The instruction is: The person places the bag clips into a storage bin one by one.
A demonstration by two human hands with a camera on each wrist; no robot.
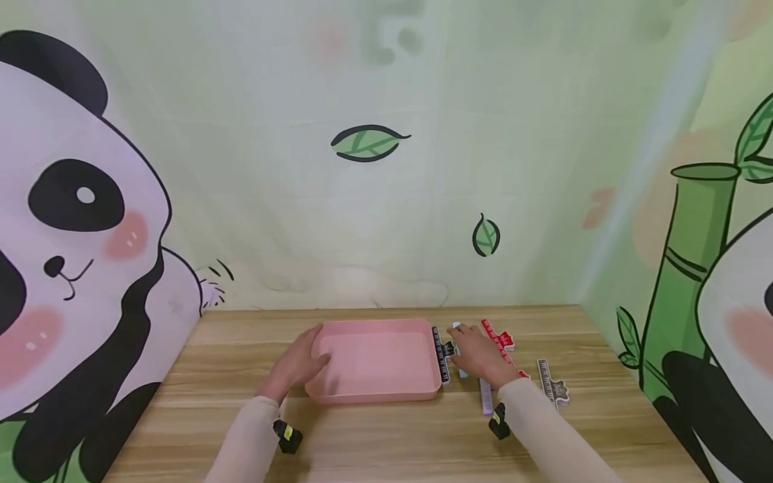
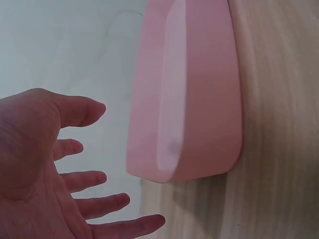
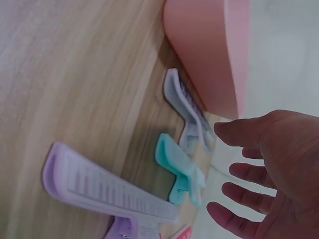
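A shallow pink tray (image 1: 374,396) lies on the wooden table. My left hand (image 1: 297,362) is at its left end, fingers spread and relaxed, holding nothing. In the left wrist view that hand (image 2: 47,169) shows a gap between its fingertips and the tray wall. Right of the tray, my right hand (image 1: 477,350) hovers over several ruler-edged clips with loosely spread fingers and an empty palm. Nearest the tray is a black clip (image 1: 441,355). Beside it are a teal clip (image 3: 178,164) and a purple clip (image 3: 107,186), both partly covered by the hand in the head view.
A red clip (image 1: 496,339) lies beyond the right hand, partly hidden by it. Farther right is a grey clip (image 1: 548,384). Behind the table hangs a pale green backdrop (image 1: 272,201) printed with pandas, bamboo and leaves.
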